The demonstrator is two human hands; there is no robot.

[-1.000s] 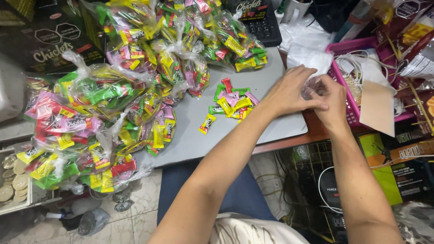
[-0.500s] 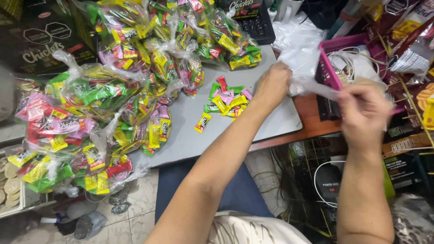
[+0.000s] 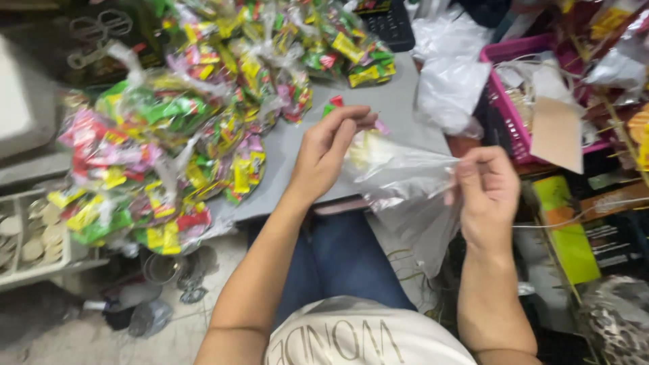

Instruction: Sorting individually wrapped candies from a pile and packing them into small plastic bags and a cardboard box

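Note:
A thin clear plastic bag (image 3: 404,186) is stretched between both hands above the near edge of a grey board (image 3: 399,108). My left hand (image 3: 328,152) grips one side of the bag's mouth, fingers pointing up over a small heap of loose wrapped candies (image 3: 336,103), mostly hidden behind it. My right hand (image 3: 488,192) pinches the other side of the bag and holds it out to the right. The bag hangs limp below my hands.
Many tied clear bags of colourful candies (image 3: 169,135) cover the left and far part of the board. A pile of clear plastic bags (image 3: 451,81) lies by a pink basket (image 3: 503,101) on the right. A tray with round biscuits (image 3: 27,230) sits at lower left.
My hands were together at the right of the candy heap, then drew apart pulling a plastic bag open. The view has shifted closer, and my left hand now covers most of the loose candies.

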